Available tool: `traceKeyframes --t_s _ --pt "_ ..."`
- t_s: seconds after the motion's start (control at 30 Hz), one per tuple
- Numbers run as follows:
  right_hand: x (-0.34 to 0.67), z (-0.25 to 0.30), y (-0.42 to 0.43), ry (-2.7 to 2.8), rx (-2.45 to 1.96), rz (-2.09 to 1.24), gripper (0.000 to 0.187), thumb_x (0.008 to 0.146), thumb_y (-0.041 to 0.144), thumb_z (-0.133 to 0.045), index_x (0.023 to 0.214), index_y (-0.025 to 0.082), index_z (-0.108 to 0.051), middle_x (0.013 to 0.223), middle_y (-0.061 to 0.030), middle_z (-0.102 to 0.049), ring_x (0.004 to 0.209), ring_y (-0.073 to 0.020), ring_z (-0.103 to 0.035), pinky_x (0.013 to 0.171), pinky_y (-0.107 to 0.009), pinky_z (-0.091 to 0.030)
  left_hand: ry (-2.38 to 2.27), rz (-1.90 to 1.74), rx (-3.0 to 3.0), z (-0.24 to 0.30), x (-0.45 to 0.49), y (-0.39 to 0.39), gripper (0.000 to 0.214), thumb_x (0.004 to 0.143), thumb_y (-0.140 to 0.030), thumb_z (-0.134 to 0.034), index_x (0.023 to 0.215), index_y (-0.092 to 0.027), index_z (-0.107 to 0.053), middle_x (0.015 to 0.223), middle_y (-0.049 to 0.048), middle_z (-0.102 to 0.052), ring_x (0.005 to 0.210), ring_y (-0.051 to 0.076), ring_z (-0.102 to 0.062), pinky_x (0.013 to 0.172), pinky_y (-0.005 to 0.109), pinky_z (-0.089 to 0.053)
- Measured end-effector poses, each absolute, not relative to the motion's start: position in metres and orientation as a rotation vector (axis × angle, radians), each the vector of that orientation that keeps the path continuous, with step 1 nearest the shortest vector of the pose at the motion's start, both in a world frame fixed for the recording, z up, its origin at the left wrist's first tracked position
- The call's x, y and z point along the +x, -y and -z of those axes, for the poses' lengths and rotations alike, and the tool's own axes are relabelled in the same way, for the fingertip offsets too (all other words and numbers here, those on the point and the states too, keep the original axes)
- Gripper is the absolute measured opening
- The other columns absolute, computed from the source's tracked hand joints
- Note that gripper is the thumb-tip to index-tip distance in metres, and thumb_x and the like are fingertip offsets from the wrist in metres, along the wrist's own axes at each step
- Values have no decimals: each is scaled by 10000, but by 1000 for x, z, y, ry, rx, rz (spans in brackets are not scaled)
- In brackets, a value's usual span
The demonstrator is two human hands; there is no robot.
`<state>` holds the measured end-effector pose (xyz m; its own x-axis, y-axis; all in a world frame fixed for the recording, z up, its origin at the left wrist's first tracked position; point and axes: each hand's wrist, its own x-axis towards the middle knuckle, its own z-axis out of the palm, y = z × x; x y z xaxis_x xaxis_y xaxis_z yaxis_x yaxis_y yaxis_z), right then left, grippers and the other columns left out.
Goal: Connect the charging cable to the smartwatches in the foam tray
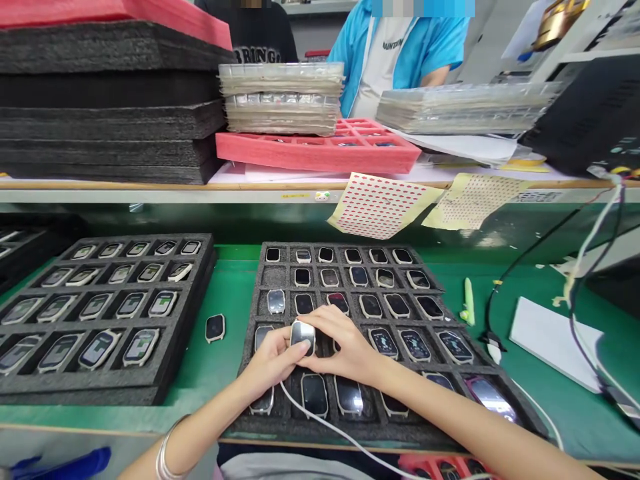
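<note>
A person's left hand [273,360] and right hand [345,341] pinch a silver-cased smartwatch [303,337] closed between them, its long axis running away from the person, both grips equally near, above a black foam tray [280,424] of watches. A white cable [325,427] crosses the tray. A second foam tray [100,393] lies left of it; a pink foam tray [320,157] sits beyond it.

Shelf [200,195] w/ stacked blk foam sheets [110,133], pink foam tray [320,155], clear plastic trays [280,100].
</note>
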<state>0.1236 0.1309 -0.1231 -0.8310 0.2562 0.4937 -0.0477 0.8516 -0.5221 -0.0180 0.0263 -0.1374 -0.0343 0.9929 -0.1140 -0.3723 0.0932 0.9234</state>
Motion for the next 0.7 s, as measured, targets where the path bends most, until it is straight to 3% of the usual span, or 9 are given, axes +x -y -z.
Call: traceKeyframes --t_s 0.07,0.13,0.23,0.33,0.43,0.7 --pt "123 121 -130 2455 -168 -719 449 811 395 -680 1151 144 -529 918 -77 -615 858 -220 -562 806 -382 -434 -1015 -1290 804 134 -18 -26 420 708 -515 -696 747 -103 -622 453 -79 -386 337 23 -217 356 184 -147" --pt "123 119 -130 2469 -166 -759 449 820 380 -675 1172 147 -522 960 -88 -610 904 -227 -554 830 -390 -439 -1018 -1287 806 131 -17 -25 423 713 -522 -688 739 -105 -618 447 -82 -388 318 9 -160 349 188 -109" --pt "123 116 -131 2486 -101 -897 461 837 322 -673 1229 161 -492 1093 -109 -578 1024 -230 -522 902 -393 -433 -1017 -1339 827 131 -18 -24 364 736 -470 -691 763 -112 -629 560 -33 -507 379 26 -295 409 184 -262" --pt "123 116 -134 2455 -35 -973 481 835 296 -687 1251 170 -481 1147 -114 -561 1080 -235 -500 951 -413 -413 -1011 -1409 929 136 -19 -23 298 774 -410 -672 798 -115 -644 679 19 -577 614 124 -509 613 234 -414" --pt "123 117 -135 2442 -15 -980 461 836 268 -685 1244 170 -492 1147 -117 -560 1082 -236 -497 951 -424 -416 -1044 -1420 1037 142 -20 -23 264 821 -367 -626 889 -113 -651 770 46 -616 753 178 -544 720 277 -427" --pt "125 119 -133 2448 -15 -992 460 846 239 -675 1255 161 -478 1125 -107 -554 1055 -217 -481 933 -404 -428 -1127 -1412 1102 142 -20 -22 237 847 -296 -605 1006 -123 -638 851 42 -651 813 177 -550 772 270 -421"
